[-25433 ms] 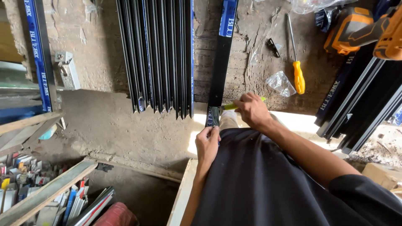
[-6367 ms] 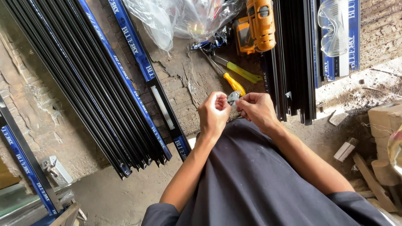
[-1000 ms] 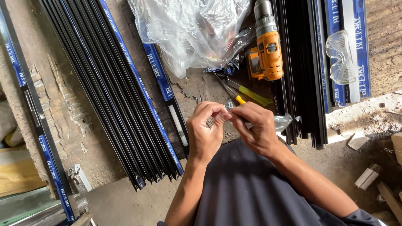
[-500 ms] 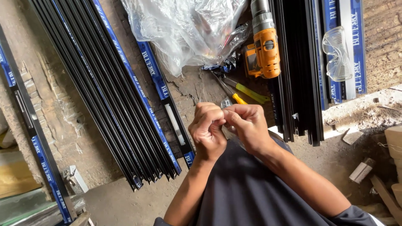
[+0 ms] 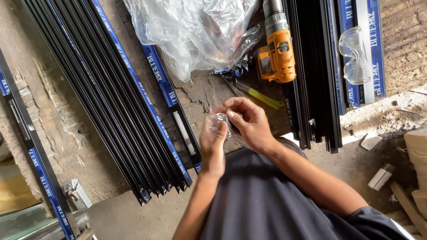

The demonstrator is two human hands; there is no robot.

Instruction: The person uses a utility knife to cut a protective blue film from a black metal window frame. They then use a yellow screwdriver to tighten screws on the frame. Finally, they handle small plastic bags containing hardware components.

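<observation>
My left hand (image 5: 213,144) and my right hand (image 5: 249,122) meet in front of my chest, both pinching a small clear plastic bag (image 5: 220,121) that holds something small and metallic. The right fingers curl over its top edge; the left thumb and fingers grip it from below. Just beyond the hands, on the rough brick work surface, lie pliers with yellow-green handles (image 5: 258,94).
A bundle of long black metal profiles with blue wrap (image 5: 115,98) lies left of the hands, another black bundle (image 5: 313,80) to the right. An orange cordless drill (image 5: 278,49), a large crumpled clear plastic sheet (image 5: 191,31) and clear safety glasses (image 5: 353,55) lie beyond.
Over the last second both hands stay together working on the small bag, fingers shifting on it. The view has drifted slightly. Long before, the right hand held a yellow-handled tool against a profile.
</observation>
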